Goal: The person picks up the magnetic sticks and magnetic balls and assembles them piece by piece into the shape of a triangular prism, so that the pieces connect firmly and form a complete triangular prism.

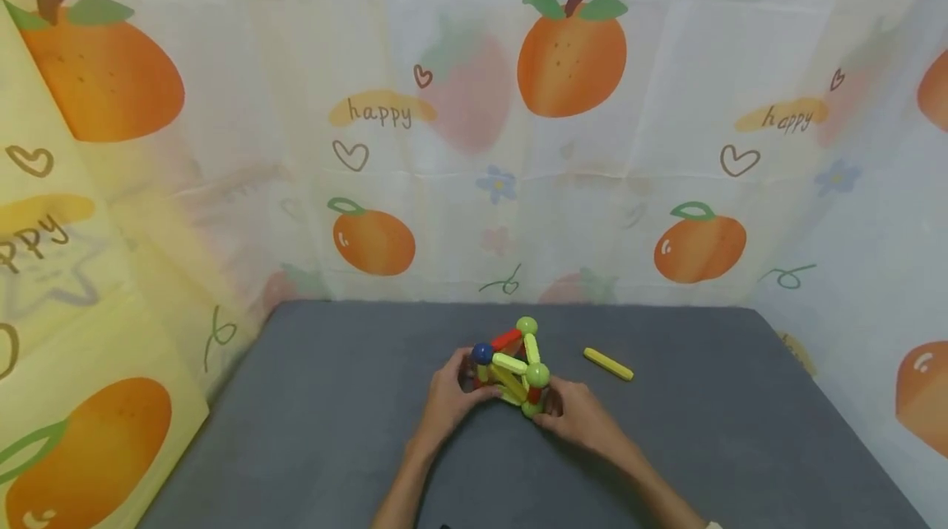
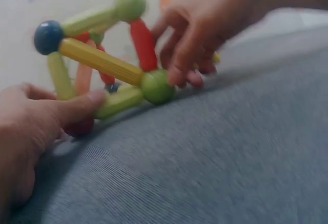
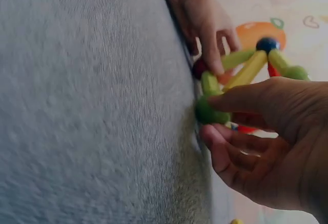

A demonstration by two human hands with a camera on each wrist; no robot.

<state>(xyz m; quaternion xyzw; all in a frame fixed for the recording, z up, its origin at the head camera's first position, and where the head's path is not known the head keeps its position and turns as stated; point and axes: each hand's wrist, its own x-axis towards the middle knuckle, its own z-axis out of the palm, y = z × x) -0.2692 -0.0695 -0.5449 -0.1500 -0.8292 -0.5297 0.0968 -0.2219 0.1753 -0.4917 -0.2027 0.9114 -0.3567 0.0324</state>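
Observation:
A toy frame [image 1: 509, 363] of magnetic rods and balls stands on the grey table, a blue ball [image 2: 48, 37] and a light green ball [image 2: 129, 6] at its upper corners. Across its near face slants a yellow rod [image 2: 102, 61]. My left hand [image 1: 448, 397] grips the lower left corner, thumb along the bottom light green rod [image 2: 120, 102] near a dark red ball [image 2: 79, 127]. On the other side my right hand [image 1: 578, 414] pinches the lower green ball [image 3: 210, 110] between thumb and fingers. A red rod [image 2: 143, 44] rises from that ball.
A loose yellow rod [image 1: 608, 364] lies on the table [image 1: 333, 430] to the right of the frame, beyond my right hand. Behind the table's far edge hangs a fruit-printed curtain [image 1: 459, 249], which also lines both sides.

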